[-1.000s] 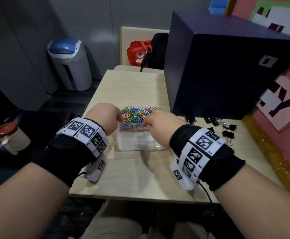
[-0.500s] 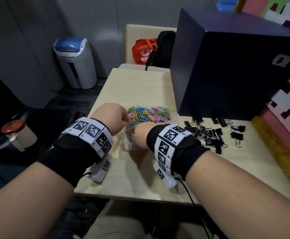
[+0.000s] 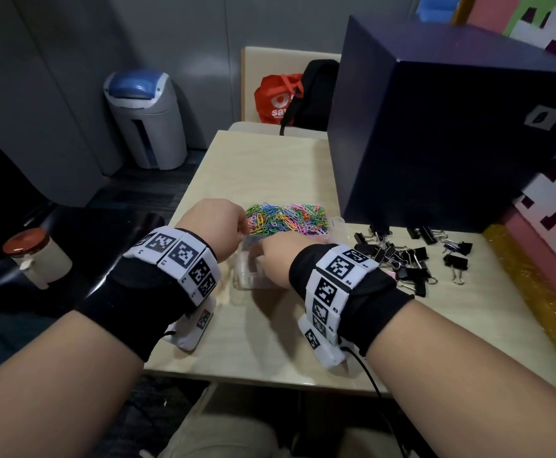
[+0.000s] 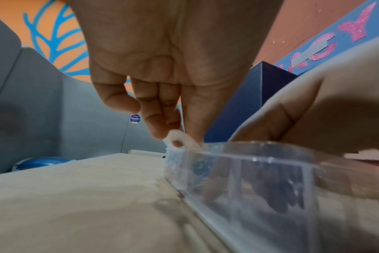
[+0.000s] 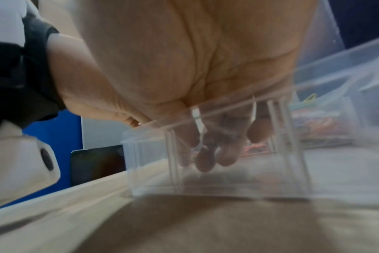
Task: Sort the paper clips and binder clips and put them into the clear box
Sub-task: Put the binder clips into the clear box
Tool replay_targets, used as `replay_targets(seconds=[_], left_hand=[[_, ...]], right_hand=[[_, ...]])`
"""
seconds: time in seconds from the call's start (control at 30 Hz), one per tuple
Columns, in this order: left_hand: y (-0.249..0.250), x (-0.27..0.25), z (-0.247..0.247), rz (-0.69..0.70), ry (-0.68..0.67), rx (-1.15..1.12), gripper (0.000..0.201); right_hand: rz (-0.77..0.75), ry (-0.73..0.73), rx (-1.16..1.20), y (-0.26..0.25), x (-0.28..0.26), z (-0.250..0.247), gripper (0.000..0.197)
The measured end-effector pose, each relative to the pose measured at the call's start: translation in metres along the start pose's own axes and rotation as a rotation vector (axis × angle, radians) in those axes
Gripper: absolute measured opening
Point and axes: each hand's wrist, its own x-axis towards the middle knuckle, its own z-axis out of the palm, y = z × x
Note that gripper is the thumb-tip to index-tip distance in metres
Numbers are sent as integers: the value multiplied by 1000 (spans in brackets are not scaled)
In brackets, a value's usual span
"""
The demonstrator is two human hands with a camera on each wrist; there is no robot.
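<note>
A clear box (image 3: 245, 276) stands on the table (image 3: 270, 342) between my hands. Coloured paper clips (image 3: 286, 218) are heaped just beyond its near compartment; whether they lie inside the box I cannot tell. Black binder clips (image 3: 408, 259) are scattered to the right. My left hand (image 3: 241, 226) pinches a white tab (image 4: 185, 138) at the box's (image 4: 270, 171) far corner. My right hand (image 3: 270, 256) reaches down into the near compartment (image 5: 227, 171). Its fingers (image 5: 206, 157) point downward with the thumb apart. I see nothing clearly held between them through the blurred wall.
A big dark blue box (image 3: 435, 127) fills the table's back right, close behind the clips. A chair with a red bag (image 3: 279, 97) stands beyond the table, and a grey bin (image 3: 147, 120) stands left of it. A red-lidded jar (image 3: 35, 256) sits off the table's left side.
My right hand has come back from the paper clip heap and dropped into the box's near compartment. The left hand stays at the box's corner.
</note>
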Motion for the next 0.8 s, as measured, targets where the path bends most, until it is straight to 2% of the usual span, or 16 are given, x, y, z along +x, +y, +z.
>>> replay_targets(seconds=[0.1, 0.23, 0.37, 0.5, 0.6, 0.7, 0.8], left_hand=[[-2, 1, 2, 7, 10, 4, 19], [-2, 2, -2, -2, 7, 31, 23], [15, -2, -7, -18, 22, 110, 22], [51, -12, -8, 119, 9, 12, 22], [79, -20, -4, 247, -142, 86, 24], [94, -24, 2, 300, -238, 216, 24], [96, -22, 6, 325, -240, 295, 26]], right_hand=[[89, 158, 227, 15, -8, 2, 41], [136, 315, 346, 45, -22, 7, 37], [362, 400, 375, 84, -35, 12, 33], [594, 411, 364, 121, -45, 18, 36], [713, 296, 346, 142, -50, 23, 44], [625, 76, 267, 148, -50, 32, 55], [559, 4, 299, 140, -48, 39, 60]])
